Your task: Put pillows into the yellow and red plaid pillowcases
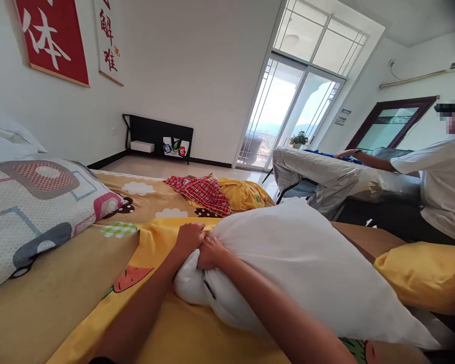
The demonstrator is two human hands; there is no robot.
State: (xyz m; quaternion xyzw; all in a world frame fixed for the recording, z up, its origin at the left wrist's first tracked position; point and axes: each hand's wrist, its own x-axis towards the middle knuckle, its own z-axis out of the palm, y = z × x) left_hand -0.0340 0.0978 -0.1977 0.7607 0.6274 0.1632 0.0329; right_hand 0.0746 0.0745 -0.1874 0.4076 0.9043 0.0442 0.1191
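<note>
A plump white pillow (296, 258) lies in front of me, its narrow end pointing left. My right hand (212, 252) is closed around the bunched fabric at that end. Just to the left, my left hand (190, 238) is closed at the same end, its fingers meeting the right hand; some fingertips are hidden. Beneath the pillow and my forearms spreads a yellow cloth (174, 328) with a carrot print. A small dark tag or slit shows on the pillow below my right hand.
A patterned pillow (60, 207) lies on the bed at left. Beyond are a red checked cloth (202, 192) and a yellow bundle (242, 194). Another yellow cushion (428, 273) sits at right. A person (443, 167) stands by a plastic-covered bed (349, 174).
</note>
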